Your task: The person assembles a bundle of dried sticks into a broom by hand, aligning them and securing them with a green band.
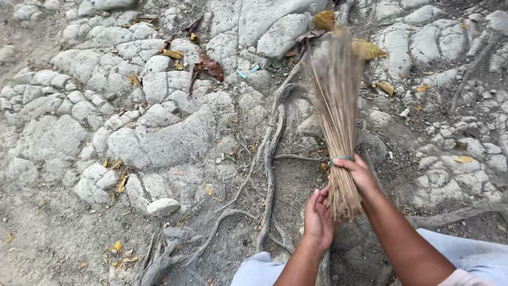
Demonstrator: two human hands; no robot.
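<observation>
A stick broom (337, 111) made of thin brown twigs, bound by a green band, fans out upward over the ground, its far end blurred. My right hand (359, 173) is wrapped around the bundle just below the band. My left hand (318, 217) presses its palm against the bundle's lower left side near the butt end, fingers stretched out. Light blue trouser legs (465, 254) show under my arms.
Pale cracked rock (159, 137) covers the ground, crossed by bare tree roots (270, 159). Dry brown and yellow leaves (209, 66) lie scattered near the top, with a yellow leaf (369, 50) beside the broom tip. Grey dirt (47, 238) fills the lower left.
</observation>
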